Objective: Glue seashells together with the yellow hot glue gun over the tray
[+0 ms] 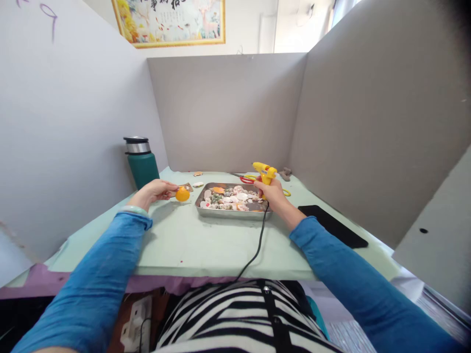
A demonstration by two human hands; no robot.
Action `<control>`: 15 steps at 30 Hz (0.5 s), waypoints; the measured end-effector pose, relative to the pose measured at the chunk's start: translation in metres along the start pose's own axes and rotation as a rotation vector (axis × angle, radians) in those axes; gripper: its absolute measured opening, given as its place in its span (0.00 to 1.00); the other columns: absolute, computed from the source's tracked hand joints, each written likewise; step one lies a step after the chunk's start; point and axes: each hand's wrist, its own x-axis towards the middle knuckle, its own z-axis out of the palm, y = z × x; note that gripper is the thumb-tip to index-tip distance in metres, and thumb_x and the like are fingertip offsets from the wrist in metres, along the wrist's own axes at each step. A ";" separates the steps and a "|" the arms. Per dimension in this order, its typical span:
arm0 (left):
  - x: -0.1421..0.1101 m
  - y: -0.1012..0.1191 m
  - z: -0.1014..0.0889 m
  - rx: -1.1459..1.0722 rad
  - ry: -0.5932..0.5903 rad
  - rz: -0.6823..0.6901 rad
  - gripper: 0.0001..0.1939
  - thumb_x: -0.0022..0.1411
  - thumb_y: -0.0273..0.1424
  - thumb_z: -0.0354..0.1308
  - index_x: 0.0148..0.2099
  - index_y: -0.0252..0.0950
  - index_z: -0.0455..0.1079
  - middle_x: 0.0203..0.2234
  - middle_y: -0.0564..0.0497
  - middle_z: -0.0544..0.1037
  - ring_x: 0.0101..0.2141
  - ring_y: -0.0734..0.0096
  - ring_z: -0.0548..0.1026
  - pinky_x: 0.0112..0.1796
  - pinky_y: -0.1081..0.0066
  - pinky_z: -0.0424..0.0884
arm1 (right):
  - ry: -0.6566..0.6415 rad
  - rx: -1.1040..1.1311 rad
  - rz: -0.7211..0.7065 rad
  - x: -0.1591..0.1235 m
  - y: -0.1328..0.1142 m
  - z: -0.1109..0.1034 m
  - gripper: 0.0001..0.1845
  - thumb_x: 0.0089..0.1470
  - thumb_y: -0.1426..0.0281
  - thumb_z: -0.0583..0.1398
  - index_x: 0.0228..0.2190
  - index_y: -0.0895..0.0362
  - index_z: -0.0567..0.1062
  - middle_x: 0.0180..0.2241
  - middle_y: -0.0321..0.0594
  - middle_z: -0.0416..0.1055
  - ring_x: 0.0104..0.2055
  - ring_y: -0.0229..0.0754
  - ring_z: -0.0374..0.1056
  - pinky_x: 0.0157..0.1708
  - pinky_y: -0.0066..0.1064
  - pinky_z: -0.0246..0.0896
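Observation:
My left hand [156, 190] is pinched on an orange shell [182, 194], round and glossy, held above the table's left side. A flat brown piece [189, 187] shows just behind the shell; whether my fingers also touch it, I cannot tell. My right hand [273, 193] is wrapped round the handle of a yellow glue gun [264, 170], its nozzle pointing left above the tray's right end. The black cord [260, 240] runs down over the table's front edge. Between my hands lies a metal tray [230, 214] of shells, mostly white, with some orange and greenish ones.
A green bottle [142, 166] stands at the back left. Behind the tray lie red-handled scissors [247, 180], a white shell [198, 185] and a small orange piece [197, 173]. A black flat pad [333, 225] rests at the right. Grey partitions [228, 113] enclose the table.

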 end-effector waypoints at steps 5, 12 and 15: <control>-0.009 0.019 0.019 0.001 -0.070 0.138 0.10 0.45 0.24 0.73 0.31 0.31 0.76 0.20 0.50 0.75 0.17 0.82 0.64 0.19 0.77 0.64 | -0.044 -0.021 -0.021 -0.002 -0.001 0.000 0.10 0.41 0.69 0.64 0.29 0.57 0.70 0.21 0.30 0.66 0.16 0.31 0.56 0.16 0.25 0.53; -0.020 0.037 0.105 0.106 -0.323 0.247 0.08 0.47 0.26 0.72 0.30 0.32 0.77 0.18 0.51 0.72 0.17 0.80 0.64 0.20 0.76 0.62 | -0.101 -0.087 -0.076 -0.003 -0.001 0.001 0.08 0.43 0.68 0.65 0.28 0.56 0.72 0.19 0.32 0.65 0.17 0.32 0.58 0.16 0.26 0.54; -0.026 0.038 0.146 0.048 -0.419 0.228 0.08 0.51 0.29 0.71 0.31 0.33 0.75 0.20 0.51 0.73 0.17 0.80 0.66 0.21 0.75 0.65 | -0.183 -0.100 -0.068 -0.004 -0.002 0.001 0.09 0.44 0.66 0.65 0.28 0.56 0.72 0.18 0.32 0.65 0.16 0.33 0.58 0.16 0.26 0.54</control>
